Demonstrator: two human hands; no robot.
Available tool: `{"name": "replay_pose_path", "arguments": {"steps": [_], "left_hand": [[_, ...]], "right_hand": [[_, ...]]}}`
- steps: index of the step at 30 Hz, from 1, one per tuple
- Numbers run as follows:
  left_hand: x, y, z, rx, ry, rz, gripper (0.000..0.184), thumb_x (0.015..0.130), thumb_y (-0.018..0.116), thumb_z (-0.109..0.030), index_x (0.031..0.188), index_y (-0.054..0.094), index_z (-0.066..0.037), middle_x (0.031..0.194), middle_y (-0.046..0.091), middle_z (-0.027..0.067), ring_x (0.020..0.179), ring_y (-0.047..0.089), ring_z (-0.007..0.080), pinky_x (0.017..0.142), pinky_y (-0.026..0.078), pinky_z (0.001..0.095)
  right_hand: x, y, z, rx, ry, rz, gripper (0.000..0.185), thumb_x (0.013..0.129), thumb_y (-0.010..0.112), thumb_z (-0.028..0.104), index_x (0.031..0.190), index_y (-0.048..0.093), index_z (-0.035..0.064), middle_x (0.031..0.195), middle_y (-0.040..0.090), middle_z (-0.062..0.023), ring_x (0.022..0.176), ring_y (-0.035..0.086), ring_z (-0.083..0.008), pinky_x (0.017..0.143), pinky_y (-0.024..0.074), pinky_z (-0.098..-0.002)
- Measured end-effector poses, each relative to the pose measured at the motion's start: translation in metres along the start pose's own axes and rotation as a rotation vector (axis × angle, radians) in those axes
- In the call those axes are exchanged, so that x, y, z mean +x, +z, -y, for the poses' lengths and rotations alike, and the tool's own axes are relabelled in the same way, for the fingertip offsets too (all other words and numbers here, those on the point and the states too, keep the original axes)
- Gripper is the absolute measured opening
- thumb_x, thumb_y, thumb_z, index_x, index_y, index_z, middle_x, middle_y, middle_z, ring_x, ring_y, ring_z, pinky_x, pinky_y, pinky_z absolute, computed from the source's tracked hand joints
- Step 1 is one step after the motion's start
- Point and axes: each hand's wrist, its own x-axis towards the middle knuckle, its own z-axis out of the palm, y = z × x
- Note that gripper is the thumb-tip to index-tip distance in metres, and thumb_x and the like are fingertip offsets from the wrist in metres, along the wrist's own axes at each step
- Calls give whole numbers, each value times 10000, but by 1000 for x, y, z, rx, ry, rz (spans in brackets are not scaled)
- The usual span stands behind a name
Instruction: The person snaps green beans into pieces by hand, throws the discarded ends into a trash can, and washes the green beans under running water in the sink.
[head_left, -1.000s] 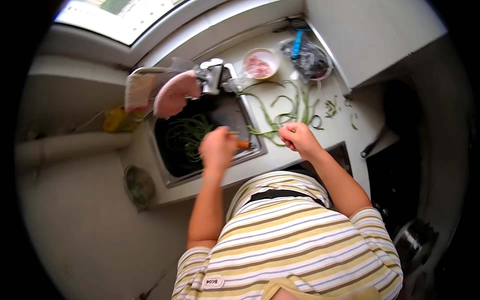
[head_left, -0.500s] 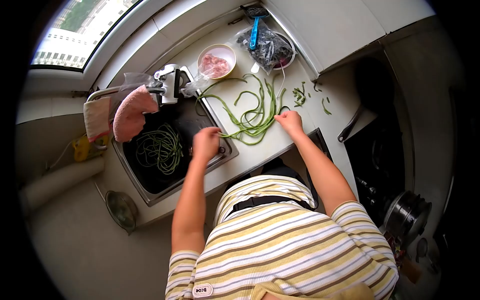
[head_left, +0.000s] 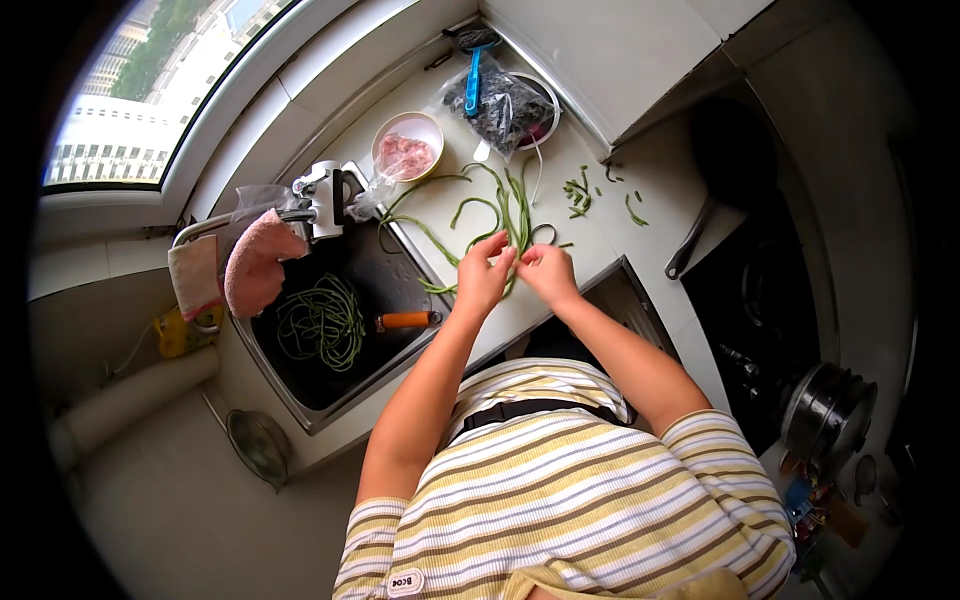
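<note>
Long green beans [head_left: 431,238] lie in loose curves on the white counter. My left hand [head_left: 484,272] and my right hand [head_left: 548,273] meet over their lower end, fingertips nearly touching. Both hands have their fingers pinched on the beans. The exact bean between the fingertips is partly hidden. Short bean pieces [head_left: 579,192] lie to the right of the long ones. A tangle of long beans [head_left: 322,322] rests in the dark sink [head_left: 385,267] at the left, beside an orange-handled tool [head_left: 404,320].
Behind the beans stand a bowl of pink meat [head_left: 408,146] and a plastic bag with dark contents [head_left: 502,108], a blue-handled brush [head_left: 473,84] on top. The faucet [head_left: 322,198] and pink cloth [head_left: 262,264] overhang the sink. A pan handle [head_left: 690,240] juts in at the right.
My left hand has moved right, from beside the sink to the beans next to my right hand. The orange handle it covered now shows. The camera view has shifted.
</note>
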Motion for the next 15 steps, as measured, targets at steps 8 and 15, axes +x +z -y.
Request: {"name": "replay_pose_path", "arguments": {"steps": [8, 15], "left_hand": [[-30, -48, -71, -544, -80, 103, 152, 854, 599, -108, 877, 668, 26, 717, 591, 24, 673, 518, 82, 631, 404, 209], [-46, -71, -96, -433, 56, 322, 136, 833, 652, -126, 870, 683, 1, 722, 593, 11, 637, 512, 67, 556, 394, 213]], "right_hand": [[-7, -68, 74, 340, -343, 158, 226, 832, 614, 168, 668, 611, 13, 598, 579, -36, 589, 520, -96, 564, 431, -259], [-3, -131, 165, 80, -316, 592, 340, 882, 545, 242, 602, 530, 50, 523, 429, 46, 482, 354, -36, 446, 278, -221]]}}
